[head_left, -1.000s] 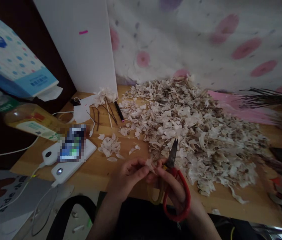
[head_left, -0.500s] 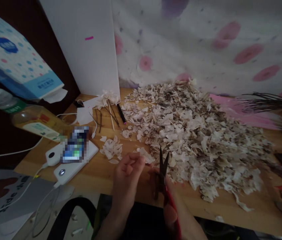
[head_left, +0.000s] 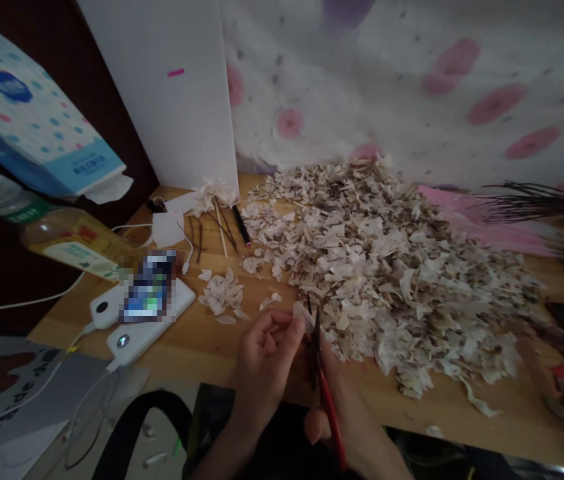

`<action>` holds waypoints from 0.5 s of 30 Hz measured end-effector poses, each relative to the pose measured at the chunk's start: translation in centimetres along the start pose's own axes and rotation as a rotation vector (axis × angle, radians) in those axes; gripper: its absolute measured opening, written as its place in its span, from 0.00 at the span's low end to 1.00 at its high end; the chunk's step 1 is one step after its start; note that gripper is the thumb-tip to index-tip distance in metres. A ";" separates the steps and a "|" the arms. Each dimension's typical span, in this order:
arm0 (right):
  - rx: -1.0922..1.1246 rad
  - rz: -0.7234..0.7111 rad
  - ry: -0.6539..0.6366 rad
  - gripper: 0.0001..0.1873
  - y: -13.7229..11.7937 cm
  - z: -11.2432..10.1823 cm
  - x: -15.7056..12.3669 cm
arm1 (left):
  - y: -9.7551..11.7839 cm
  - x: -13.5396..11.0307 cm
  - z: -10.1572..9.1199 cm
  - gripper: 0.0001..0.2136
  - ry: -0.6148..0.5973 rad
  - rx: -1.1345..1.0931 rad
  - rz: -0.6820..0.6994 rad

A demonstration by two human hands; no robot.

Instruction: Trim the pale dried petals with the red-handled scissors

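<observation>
Between thumb and fingers, my left hand (head_left: 272, 350) pinches a small pale, papery petal-like piece (head_left: 300, 311). My right hand (head_left: 329, 393) grips red-handled scissors (head_left: 323, 377), their dark blades pointing away from me and slightly apart, right beside that piece. Past both hands spreads a large heap of dry, whitish papery flakes (head_left: 387, 267). A small group of cleaner pale pieces (head_left: 222, 295) lies on the wooden table (head_left: 202, 357) left of my left hand. Part of my right fingers is hidden behind the scissors.
A phone (head_left: 149, 287) rests on a white power bank (head_left: 155, 327) with cables. Behind these are a bottle (head_left: 72, 233) and a tissue pack (head_left: 42, 113). A black pen (head_left: 242, 225), thin sticks (head_left: 199, 240) and a pale papery flower (head_left: 215, 197) lie near the white board (head_left: 177, 120). Dark twigs (head_left: 537, 203) are at right.
My left hand has moved right, bringing the papery piece against the scissors. The scissors have shifted slightly left and their blades are closer together. A loose pale piece shows on the table.
</observation>
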State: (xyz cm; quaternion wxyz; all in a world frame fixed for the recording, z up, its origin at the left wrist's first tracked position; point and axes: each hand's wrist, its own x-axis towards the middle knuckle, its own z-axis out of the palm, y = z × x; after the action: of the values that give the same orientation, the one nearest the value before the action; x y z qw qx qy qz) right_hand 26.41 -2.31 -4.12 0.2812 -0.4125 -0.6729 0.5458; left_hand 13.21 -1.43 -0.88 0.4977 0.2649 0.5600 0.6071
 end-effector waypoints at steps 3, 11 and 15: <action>-0.032 0.021 0.002 0.57 -0.1 -0.2 0.2 | -0.5 0.2 -0.2 0.11 -0.013 -0.009 -0.012; -0.035 0.010 0.024 0.57 -0.5 -0.4 0.3 | -0.5 0.5 -0.5 0.11 -0.014 0.041 -0.003; -0.023 0.026 0.020 0.55 -1.0 -0.4 0.3 | 0.1 0.5 -0.3 0.12 0.008 0.095 -0.012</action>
State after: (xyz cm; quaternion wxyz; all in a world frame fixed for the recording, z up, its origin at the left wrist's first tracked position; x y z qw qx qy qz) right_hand 26.35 -1.96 -3.09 0.2759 -0.4300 -0.6710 0.5373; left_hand 12.75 -1.06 -0.95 0.4858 0.2825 0.5919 0.5778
